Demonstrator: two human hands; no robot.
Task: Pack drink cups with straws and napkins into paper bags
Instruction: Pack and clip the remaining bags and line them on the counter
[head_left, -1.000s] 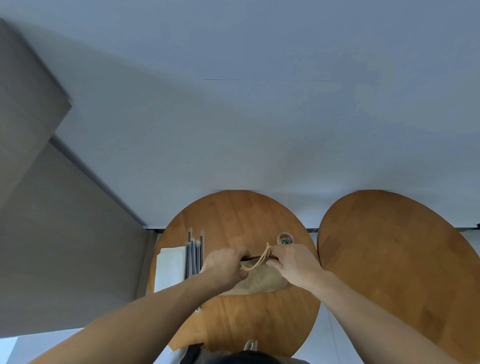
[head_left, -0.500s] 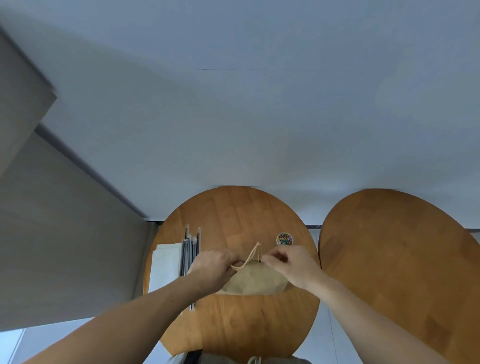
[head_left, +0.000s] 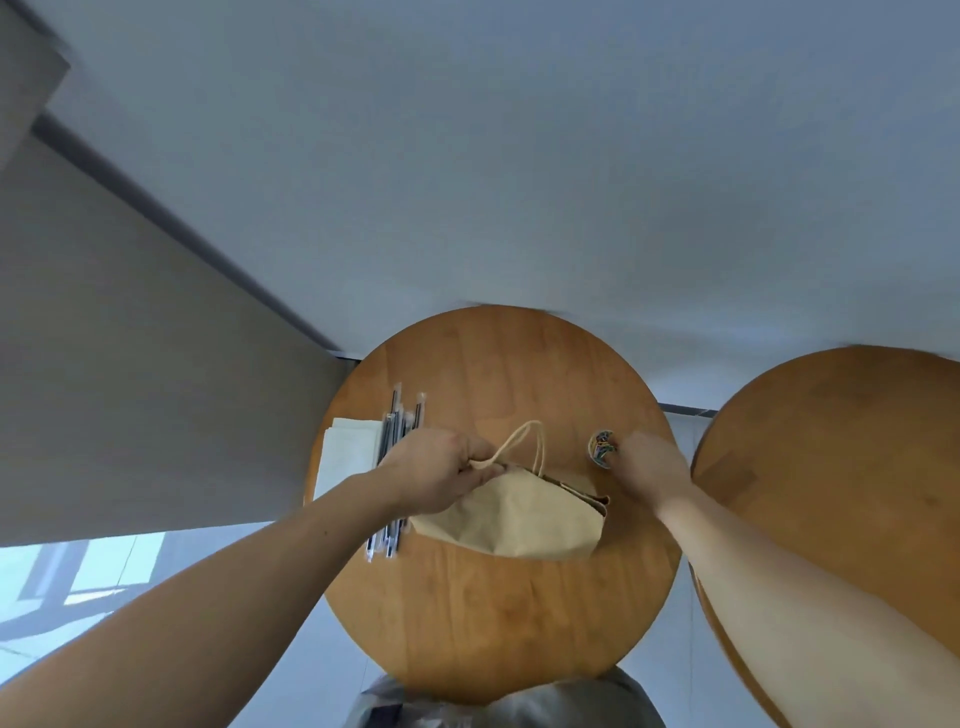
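Gripping paper bag (head_left: 514, 517), left hand (head_left: 436, 475)

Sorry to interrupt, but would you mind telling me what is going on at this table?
A person's left hand grips the slumped paper bag by its top. Their right hand reaches to a small tub of coloured bits beside the bag; whether it holds anything is unclear. Straws and napkins lie on the round table to the left. No cup is visible.
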